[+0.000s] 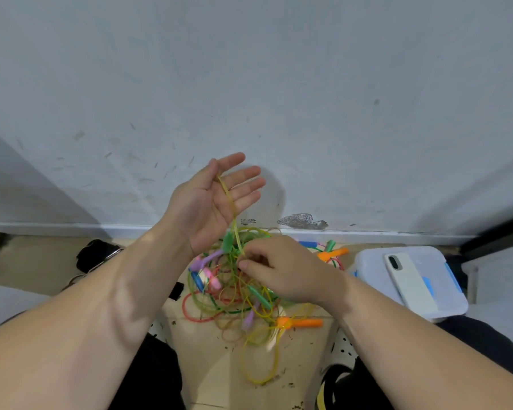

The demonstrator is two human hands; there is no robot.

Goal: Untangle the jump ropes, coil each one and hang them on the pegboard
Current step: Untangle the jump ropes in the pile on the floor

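Work from tangle (234, 294) on floor (208, 365). With right hand (282, 270) curled, pinching yellow rope (230, 196) at the knot, feed slack — no yanking. With left hand (208, 202) flat-open, palm up, strand draped across — raise slowly, tracing one rope only.

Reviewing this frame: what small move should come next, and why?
Probably the right hand should ease the yellow rope out of the strands it pinches, while the left hand lifts. The rope runs from the open left palm straight down into the tangle, where other ropes cross it, so pulling hard would likely tighten it.
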